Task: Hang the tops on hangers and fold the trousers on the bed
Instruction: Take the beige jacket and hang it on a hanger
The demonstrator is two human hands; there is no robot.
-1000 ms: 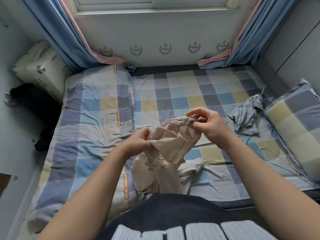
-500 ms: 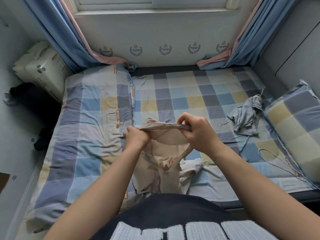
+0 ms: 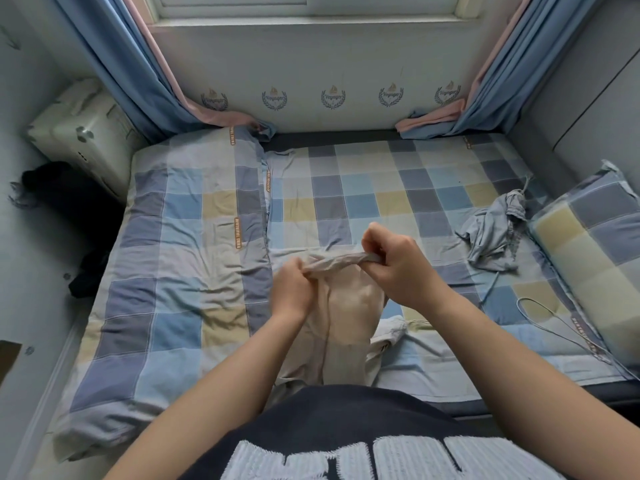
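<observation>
While both hands, left hand [image 3: 294, 289] and right hand [image 3: 398, 265], grip its bunched top edge, the beige garment [image 3: 346, 317] hangs limp. Soft and light, it would probably handle best by that edge.

- Left hand [image 3: 292, 289], on a bare forearm reaching forward, curls its fingers round the bunched edge of a beige soft fabric garment [image 3: 346, 306].
- Right hand [image 3: 398, 263], slightly higher, grips the same edge.
</observation>
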